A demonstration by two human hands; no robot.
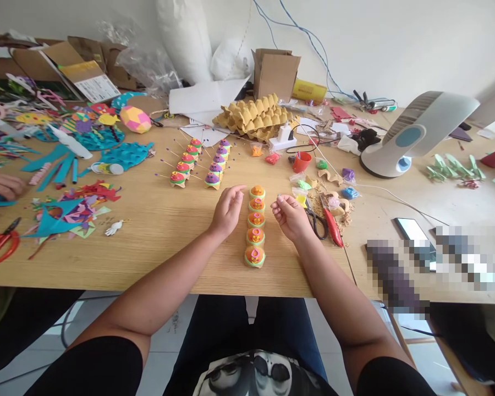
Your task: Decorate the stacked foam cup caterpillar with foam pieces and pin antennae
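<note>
A column of several orange-topped craft cups (256, 225) stands on the wooden table (157, 242) right in front of me. My left hand (226, 210) hovers just left of the column with its fingers loosely curled and apart, holding nothing. On the column's right, my right hand (289, 215) has its fingertips pinched together near the top cups; what it pinches is too small to name. Further back stand two rows of red and purple craft cups with sticks (198, 162).
Scissors (315, 220) and a red cutter (333, 226) lie right of my right hand, among clay bits (348, 192). A white fan (416, 135), a phone (412, 231), egg cartons (253, 115) and boxes surround them. Another person's hand (2, 186) and red scissors (0, 245) are at left.
</note>
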